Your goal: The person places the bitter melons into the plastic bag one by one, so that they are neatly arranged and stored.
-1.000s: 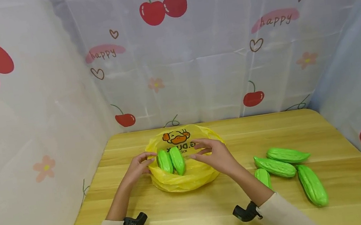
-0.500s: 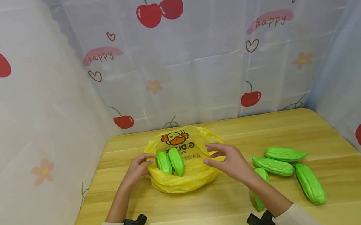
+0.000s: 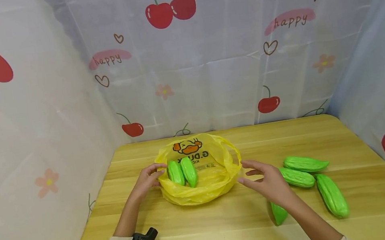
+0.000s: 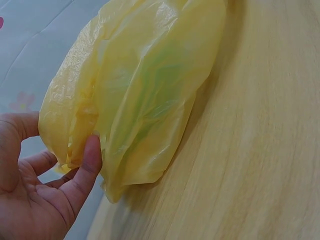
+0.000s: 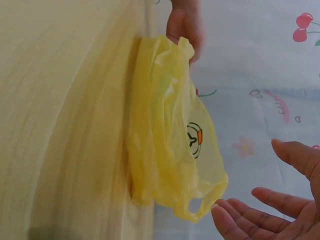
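A yellow plastic bag point(image 3: 197, 197) with a duck print stands with its mouth open on the table. Inside it, side by side at the left, lie two green ridged gourds point(image 3: 189, 172). My left hand point(image 3: 147, 179) holds the bag's left rim; in the left wrist view the thumb point(image 4: 91, 157) lies on one side of the plastic and the fingers on the other. At the bag's right handle is my right hand point(image 3: 270, 184), its fingers spread and relaxed with nothing in them. In the right wrist view its fingertips are right by the handle loop point(image 5: 205, 206).
Several more green gourds point(image 3: 332, 195) lie on the wooden table point(image 3: 200, 236) to the right, one point(image 3: 279, 212) partly hidden under the right forearm. A cherry-print curtain point(image 3: 187, 80) surrounds the table at the back and sides.
My right hand has moved right, from over the bag's mouth to outside its right edge, close to the gourds. The left hand has stayed at the left rim.
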`<state>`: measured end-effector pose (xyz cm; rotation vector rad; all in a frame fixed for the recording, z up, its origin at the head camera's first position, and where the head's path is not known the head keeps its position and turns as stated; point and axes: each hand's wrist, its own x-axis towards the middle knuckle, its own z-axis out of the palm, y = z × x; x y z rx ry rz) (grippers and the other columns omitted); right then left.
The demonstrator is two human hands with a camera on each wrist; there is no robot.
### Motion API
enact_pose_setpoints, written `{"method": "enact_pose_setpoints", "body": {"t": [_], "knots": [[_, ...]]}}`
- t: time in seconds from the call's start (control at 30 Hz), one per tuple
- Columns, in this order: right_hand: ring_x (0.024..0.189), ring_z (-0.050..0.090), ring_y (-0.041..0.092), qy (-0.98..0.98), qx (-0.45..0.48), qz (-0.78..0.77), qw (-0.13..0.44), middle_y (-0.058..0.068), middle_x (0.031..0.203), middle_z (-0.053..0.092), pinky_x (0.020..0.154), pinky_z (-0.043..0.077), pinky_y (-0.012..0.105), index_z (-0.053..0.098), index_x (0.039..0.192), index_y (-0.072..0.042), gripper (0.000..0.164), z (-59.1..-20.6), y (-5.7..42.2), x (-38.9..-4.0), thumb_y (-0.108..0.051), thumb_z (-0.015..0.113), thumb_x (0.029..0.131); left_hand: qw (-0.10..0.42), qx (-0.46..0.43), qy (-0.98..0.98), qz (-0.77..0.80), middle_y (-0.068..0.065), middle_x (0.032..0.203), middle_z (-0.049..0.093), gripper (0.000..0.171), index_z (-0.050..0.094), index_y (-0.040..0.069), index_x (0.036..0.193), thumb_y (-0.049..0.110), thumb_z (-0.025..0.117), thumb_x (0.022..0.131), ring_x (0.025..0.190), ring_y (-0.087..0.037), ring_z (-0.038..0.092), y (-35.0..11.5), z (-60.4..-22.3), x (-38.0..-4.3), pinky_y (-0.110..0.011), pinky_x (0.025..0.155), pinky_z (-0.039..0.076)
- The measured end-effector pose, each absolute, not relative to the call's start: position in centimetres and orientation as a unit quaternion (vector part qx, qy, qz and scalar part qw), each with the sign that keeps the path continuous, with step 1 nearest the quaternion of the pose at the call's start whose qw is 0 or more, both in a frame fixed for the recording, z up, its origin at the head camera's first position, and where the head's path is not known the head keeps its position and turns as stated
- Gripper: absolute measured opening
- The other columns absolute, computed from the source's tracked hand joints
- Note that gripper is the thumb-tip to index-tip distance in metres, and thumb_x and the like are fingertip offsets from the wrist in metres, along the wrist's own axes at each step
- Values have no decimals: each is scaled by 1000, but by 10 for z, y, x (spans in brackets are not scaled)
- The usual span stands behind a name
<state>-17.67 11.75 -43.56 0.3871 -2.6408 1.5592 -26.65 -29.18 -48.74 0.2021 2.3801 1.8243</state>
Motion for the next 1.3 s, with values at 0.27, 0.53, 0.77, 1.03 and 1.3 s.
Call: {"method": "enact_pose_setpoints", "body": {"t": [0.27, 0.53, 0.77, 1.03, 1.3], "knots": [[112, 66, 33, -857, 96, 504, 39, 15, 130, 66, 81, 60, 36, 63, 138, -9, 58, -441, 137, -159, -29, 82, 87, 66, 67, 791, 605, -20, 108, 49, 36, 59, -6, 135, 16, 57, 105, 84, -17, 59, -297, -498, -273, -34, 67, 59], [112, 67, 33, -870, 70, 485, 52, 16, 132, 64, 77, 60, 34, 61, 139, -7, 62, -453, 154, -143, -31, 83, 86, 64, 66, 792, 603, -16, 106, 49, 35, 61, -3, 133, 16, 58, 104, 85, -20, 59, -297, -500, -271, -34, 66, 59], [109, 68, 35, -882, 59, 461, 78, 19, 134, 64, 74, 61, 33, 60, 140, -5, 65, -459, 162, -136, -29, 85, 85, 65, 67, 791, 605, -20, 114, 52, 35, 61, -4, 133, 16, 58, 104, 85, -19, 60, -298, -500, -272, -34, 66, 59], [107, 68, 37, -893, 25, 441, 88, 21, 131, 65, 72, 61, 33, 63, 136, -2, 63, -465, 170, -125, -26, 87, 83, 58, 70, 792, 604, -14, 105, 49, 34, 62, -4, 132, 15, 59, 104, 92, -21, 55, -297, -502, -272, -35, 67, 60], [108, 66, 41, -911, -3, 406, 78, 27, 131, 62, 70, 61, 36, 60, 137, 2, 65, -471, 176, -123, -27, 85, 84, 70, 61, 786, 611, -11, 106, 49, 35, 60, -4, 135, 15, 58, 105, 91, -20, 54, -296, -498, -272, -31, 67, 58]]}}
